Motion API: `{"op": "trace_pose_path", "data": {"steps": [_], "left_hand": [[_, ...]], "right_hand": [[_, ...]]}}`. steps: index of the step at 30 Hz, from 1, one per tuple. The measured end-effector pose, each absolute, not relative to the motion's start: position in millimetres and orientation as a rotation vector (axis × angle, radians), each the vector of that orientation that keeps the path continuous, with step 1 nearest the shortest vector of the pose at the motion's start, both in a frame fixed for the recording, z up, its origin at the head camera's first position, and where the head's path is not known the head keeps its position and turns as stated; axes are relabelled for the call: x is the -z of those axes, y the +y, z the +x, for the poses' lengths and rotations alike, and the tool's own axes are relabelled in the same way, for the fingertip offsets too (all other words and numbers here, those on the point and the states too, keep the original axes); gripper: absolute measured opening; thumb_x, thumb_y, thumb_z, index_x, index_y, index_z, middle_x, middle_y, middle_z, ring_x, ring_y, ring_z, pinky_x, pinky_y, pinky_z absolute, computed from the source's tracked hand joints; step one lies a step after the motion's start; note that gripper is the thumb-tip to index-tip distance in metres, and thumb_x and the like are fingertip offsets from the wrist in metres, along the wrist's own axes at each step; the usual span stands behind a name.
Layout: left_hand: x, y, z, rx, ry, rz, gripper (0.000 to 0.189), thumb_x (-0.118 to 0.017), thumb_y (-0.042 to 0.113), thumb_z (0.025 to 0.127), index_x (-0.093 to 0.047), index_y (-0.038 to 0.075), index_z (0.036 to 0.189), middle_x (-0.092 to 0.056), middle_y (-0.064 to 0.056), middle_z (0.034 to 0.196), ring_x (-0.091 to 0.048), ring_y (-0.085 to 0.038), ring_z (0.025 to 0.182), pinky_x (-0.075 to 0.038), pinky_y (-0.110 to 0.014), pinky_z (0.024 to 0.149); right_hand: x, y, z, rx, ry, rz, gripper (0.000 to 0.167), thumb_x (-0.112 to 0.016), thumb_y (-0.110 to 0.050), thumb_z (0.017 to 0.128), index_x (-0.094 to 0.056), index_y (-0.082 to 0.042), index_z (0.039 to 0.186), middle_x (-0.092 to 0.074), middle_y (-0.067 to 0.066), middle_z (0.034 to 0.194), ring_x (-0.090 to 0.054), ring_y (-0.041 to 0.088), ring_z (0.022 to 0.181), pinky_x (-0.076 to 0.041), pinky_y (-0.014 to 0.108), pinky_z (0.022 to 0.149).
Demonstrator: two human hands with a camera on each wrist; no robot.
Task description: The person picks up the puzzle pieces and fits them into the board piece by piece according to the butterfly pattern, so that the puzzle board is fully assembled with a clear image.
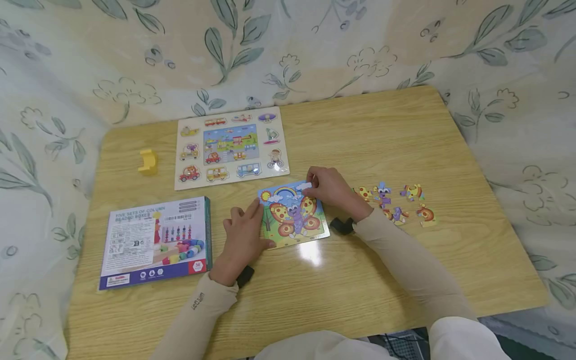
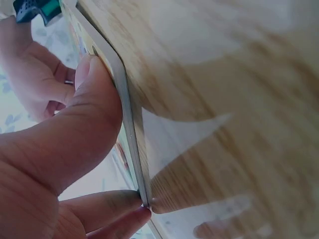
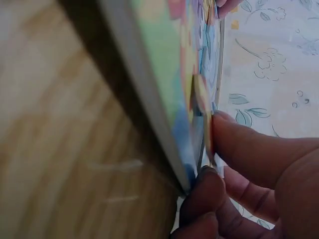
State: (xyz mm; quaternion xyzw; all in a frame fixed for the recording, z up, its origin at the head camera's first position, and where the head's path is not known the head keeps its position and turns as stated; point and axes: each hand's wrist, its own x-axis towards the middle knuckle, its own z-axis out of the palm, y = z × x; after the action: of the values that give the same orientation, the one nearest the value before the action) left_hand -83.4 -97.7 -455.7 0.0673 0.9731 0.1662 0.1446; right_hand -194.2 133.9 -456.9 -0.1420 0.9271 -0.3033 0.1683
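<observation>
A square butterfly puzzle board point(image 1: 294, 215) lies slightly turned on the table. My left hand point(image 1: 243, 235) holds it at the lower left corner, thumb at the near edge and fingers along the left side. In the left wrist view the thumb overlaps the board's edge point(image 2: 130, 134). At the upper right corner my right hand point(image 1: 330, 190) pinches a small puzzle piece. The right wrist view shows this thin puzzle piece point(image 3: 208, 132) tilted over the board's face, between thumb and fingers. Part of that corner is hidden by the fingers.
Several loose puzzle pieces point(image 1: 398, 216) lie right of the right wrist. Behind the board is a larger vehicle puzzle point(image 1: 282, 167). A beaded-box package point(image 1: 157, 245) lies at the left, with a yellow curved block point(image 1: 148, 162) beyond it.
</observation>
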Motion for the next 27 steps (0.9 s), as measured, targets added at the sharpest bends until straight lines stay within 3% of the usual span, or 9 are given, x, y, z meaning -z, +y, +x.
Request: {"op": "trace_pose_path", "data": {"steps": [15,21,27], "left_hand": [[455,-95,-83,-0.483,2.798,0.179,0.102,-0.083,0.045,0.068,-0.033,0.006,0.149,-0.026,-0.008,0.159,-0.03,-0.034,0.112,-0.025,-0.049,0.085],[455,-95,-82,-0.492,2.782,0.166,0.101,-0.083,0.044,0.069,-0.033,0.007,0.149,-0.025,-0.008,0.159,-0.029,-0.034,0.112,-0.024,-0.05,0.085],[453,-96,-82,-0.489,2.79,0.183,0.1,-0.083,0.043,0.07,-0.034,0.006,0.149,-0.025,-0.009,0.159,-0.03,-0.035,0.112,-0.025,-0.051,0.085]], "right_hand": [[459,134,-194,0.781,2.698,-0.457,0.024,-0.073,-0.029,0.084,-0.061,-0.008,0.089,-0.061,0.004,0.076,-0.053,0.018,0.068,-0.041,0.029,0.063],[450,163,-184,0.862,2.694,-0.492,0.019,-0.063,-0.023,0.091,-0.063,-0.006,0.1,-0.062,0.007,0.08,-0.053,0.019,0.069,-0.043,0.033,0.065],[429,221,-174,0.644,2.775,-0.398,0.038,-0.069,-0.023,0.088,-0.061,0.0,0.118,-0.061,0.019,0.104,-0.059,0.033,0.09,-0.048,0.046,0.078]]}}
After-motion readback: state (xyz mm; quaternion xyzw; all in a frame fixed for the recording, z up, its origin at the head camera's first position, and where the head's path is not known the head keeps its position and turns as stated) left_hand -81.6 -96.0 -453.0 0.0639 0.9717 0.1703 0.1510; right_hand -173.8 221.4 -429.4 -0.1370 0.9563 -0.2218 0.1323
